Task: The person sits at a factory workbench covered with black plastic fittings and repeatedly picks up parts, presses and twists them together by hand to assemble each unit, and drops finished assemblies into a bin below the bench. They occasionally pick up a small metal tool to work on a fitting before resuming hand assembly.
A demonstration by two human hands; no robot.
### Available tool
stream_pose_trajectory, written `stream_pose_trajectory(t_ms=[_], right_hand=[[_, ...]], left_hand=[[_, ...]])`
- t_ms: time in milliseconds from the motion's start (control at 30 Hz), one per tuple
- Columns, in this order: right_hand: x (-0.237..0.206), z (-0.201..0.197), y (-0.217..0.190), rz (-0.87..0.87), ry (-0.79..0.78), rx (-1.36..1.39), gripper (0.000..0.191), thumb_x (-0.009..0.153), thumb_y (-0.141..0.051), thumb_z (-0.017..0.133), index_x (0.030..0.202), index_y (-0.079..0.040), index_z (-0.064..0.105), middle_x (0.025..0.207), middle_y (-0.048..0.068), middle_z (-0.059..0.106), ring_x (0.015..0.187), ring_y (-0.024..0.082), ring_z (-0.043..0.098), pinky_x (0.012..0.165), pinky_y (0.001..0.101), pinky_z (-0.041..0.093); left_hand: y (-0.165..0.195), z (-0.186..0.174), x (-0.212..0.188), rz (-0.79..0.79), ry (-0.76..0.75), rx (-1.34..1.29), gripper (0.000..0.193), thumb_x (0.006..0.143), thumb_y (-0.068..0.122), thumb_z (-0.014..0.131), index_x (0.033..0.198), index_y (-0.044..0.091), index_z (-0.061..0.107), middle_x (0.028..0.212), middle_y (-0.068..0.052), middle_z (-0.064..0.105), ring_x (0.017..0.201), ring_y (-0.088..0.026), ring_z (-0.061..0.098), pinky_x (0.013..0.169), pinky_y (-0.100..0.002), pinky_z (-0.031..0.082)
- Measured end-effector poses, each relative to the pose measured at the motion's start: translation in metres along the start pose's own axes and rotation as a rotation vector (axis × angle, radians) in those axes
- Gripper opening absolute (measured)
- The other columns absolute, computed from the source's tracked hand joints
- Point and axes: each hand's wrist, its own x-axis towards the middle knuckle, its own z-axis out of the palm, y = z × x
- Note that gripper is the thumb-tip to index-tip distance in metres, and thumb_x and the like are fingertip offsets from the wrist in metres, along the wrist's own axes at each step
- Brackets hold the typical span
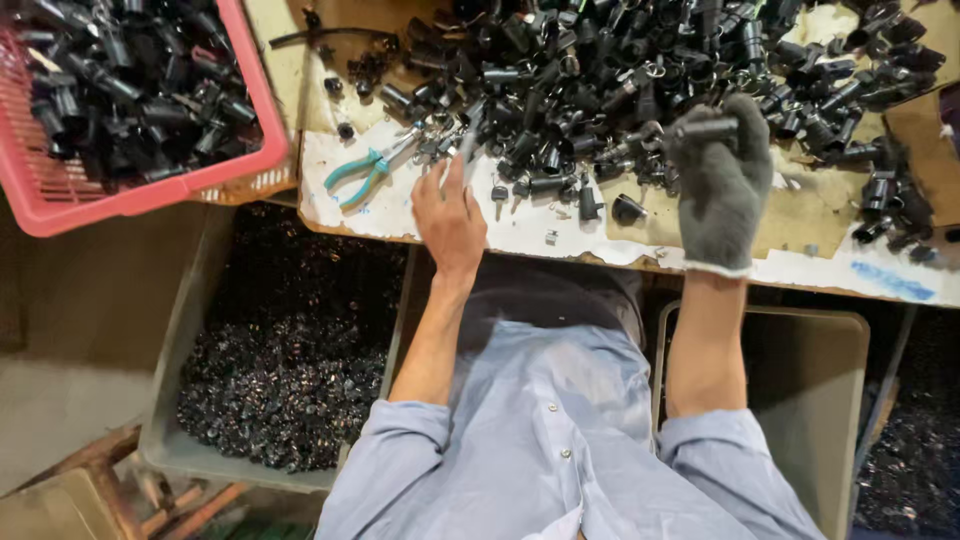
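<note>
- The right hand (pixel 722 185) wears a grey knit glove and its grip is closed around a short black cylinder part (pixel 706 128), held level just above the big heap of black parts (pixel 640 70) that covers the counter (pixel 520 232).
- The left hand (pixel 448 215) is bare; its fingers pinch a thin pale metal piece (pixel 466 150) that points up toward the near edge of the heap. The grip is narrow and closed on that piece.
- The two hands are well apart, the left one at the heap's near left edge, the right one at its near right part.
- A pair of pliers with teal handles (pixel 368 168) lies flat on the counter, just left of the left hand and near the heap's left fringe.
- A small key (pixel 498 196) lies on the counter between the hands, at the heap's near edge, with a few loose black parts beside it.
- A red plastic basket (pixel 262 110) full of the same black parts sits left of the heap, overhanging the counter's edge.
- A grey bin (pixel 178 330) holding small dark metal bits stands below the counter, under the basket and left of the person's left arm.
- Another grey bin (pixel 840 400) stands below the counter to the right of the right arm.
- The person wears a light blue shirt (pixel 540 440) with rolled sleeves.
</note>
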Motion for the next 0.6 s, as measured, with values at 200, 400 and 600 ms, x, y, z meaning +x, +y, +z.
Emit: stream_pose_trajectory(t_ms=[200, 400, 600], right_hand=[[-0.07, 0.004, 0.021, 0.225, -0.034, -0.163, 0.033, 0.085, 0.008, 0.069, 0.112, -0.01, 0.065, 0.093, 0.002, 0.061, 0.086, 0.014, 0.062, 0.085, 0.0349, 0.06], [-0.114, 0.001, 0.043, -0.079, -0.035, -0.835, 0.019, 0.089, 0.003, 0.076, 0.086, -0.005, 0.059, 0.086, 0.003, 0.06, 0.077, 0.013, 0.055, 0.071, 0.0259, 0.047], [-0.128, 0.01, 0.04, -0.319, -0.006, -0.876, 0.015, 0.092, 0.008, 0.071, 0.093, -0.002, 0.059, 0.097, 0.007, 0.063, 0.095, 0.02, 0.059, 0.087, 0.0315, 0.05]], left_hand=[[0.032, -0.016, -0.027, -0.08, -0.132, -0.45, 0.026, 0.094, 0.008, 0.071, 0.12, 0.007, 0.071, 0.118, -0.013, 0.071, 0.113, -0.032, 0.067, 0.099, -0.041, 0.054], [0.084, -0.025, -0.063, 0.092, -0.467, -0.839, 0.038, 0.082, 0.003, 0.077, 0.119, 0.002, 0.069, 0.114, -0.016, 0.072, 0.109, -0.035, 0.069, 0.097, -0.041, 0.055], [0.098, -0.02, -0.073, 0.093, -0.52, -0.942, 0.05, 0.075, -0.004, 0.072, 0.125, 0.003, 0.066, 0.118, -0.017, 0.07, 0.115, -0.035, 0.068, 0.101, -0.04, 0.056]])
